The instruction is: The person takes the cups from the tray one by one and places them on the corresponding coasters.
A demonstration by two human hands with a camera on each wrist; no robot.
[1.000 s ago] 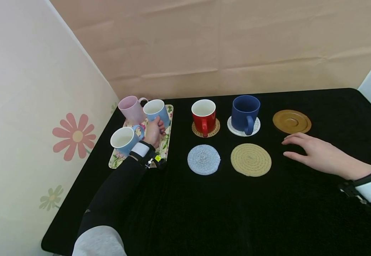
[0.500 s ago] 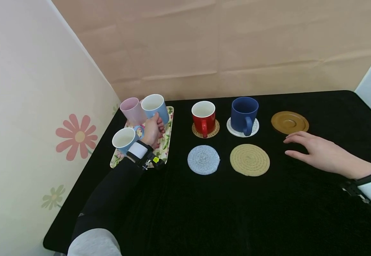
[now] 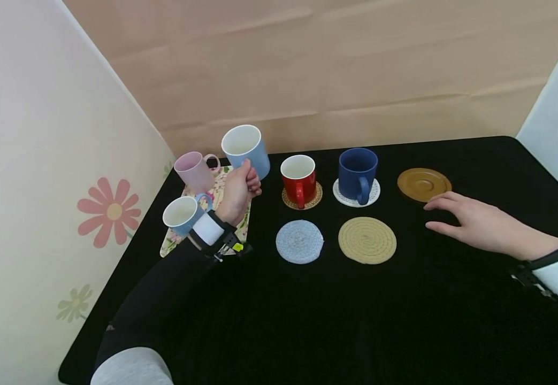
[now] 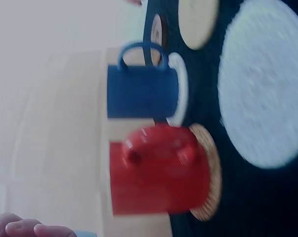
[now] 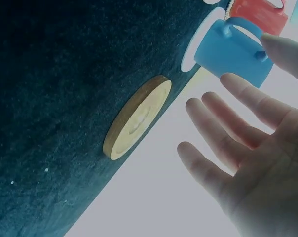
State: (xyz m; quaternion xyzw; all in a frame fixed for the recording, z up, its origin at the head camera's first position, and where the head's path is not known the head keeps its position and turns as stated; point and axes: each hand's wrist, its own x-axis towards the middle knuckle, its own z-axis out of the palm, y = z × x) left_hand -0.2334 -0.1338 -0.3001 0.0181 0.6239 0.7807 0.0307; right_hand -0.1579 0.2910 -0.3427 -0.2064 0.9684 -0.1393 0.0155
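Head view: left fingers (image 3: 253, 184) grip 1 light-blue mug (image 3: 250, 152).

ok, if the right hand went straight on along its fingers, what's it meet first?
From the right hand, probably the dark blue mug, near its handle, or the white coaster under it. The brown saucer lies just off that line; hand height is unclear.

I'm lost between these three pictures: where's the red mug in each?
Head: red mug, near the middle.
Left wrist: red mug, low centre, appearing sideways.
Right wrist: red mug, top right, cut off by the top edge.
Shared landmark: the dark blue mug beside it.
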